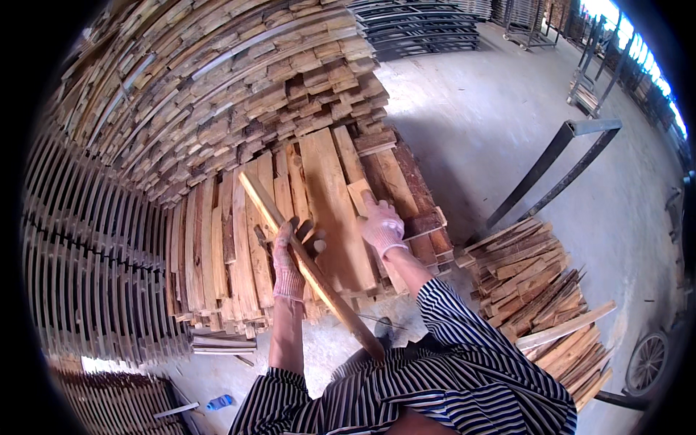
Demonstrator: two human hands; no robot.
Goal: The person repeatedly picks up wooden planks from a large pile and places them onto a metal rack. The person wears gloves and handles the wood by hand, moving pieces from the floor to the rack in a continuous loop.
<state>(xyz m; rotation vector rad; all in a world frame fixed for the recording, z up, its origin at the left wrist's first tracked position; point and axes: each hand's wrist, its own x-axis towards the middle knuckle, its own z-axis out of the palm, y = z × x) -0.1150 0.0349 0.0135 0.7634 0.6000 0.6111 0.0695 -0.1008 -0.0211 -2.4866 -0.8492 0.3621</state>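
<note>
My left hand (286, 264), in a pale knitted glove, is closed around a long narrow wooden strip (322, 288). The strip slants from above the stack toward my body, its near end by my striped shirt. Its fingertips show on the strip's right side. My right hand (382, 226), gloved as well, is closed over a short board (358, 194) on top of the stack, with fingers partly curled; the palm side is hidden. Below both hands lies a waist-high stack of planks (206, 246) side by side, including one wider board (330, 199).
A tall wall of stacked planks (239, 94) rises behind. Slatted stacks (94, 246) stand at the left. On the right are a metal frame upright (533, 163), a heap of loose strips (529, 275) and a wheel (647, 364). A blue bottle (219, 402) lies on the floor.
</note>
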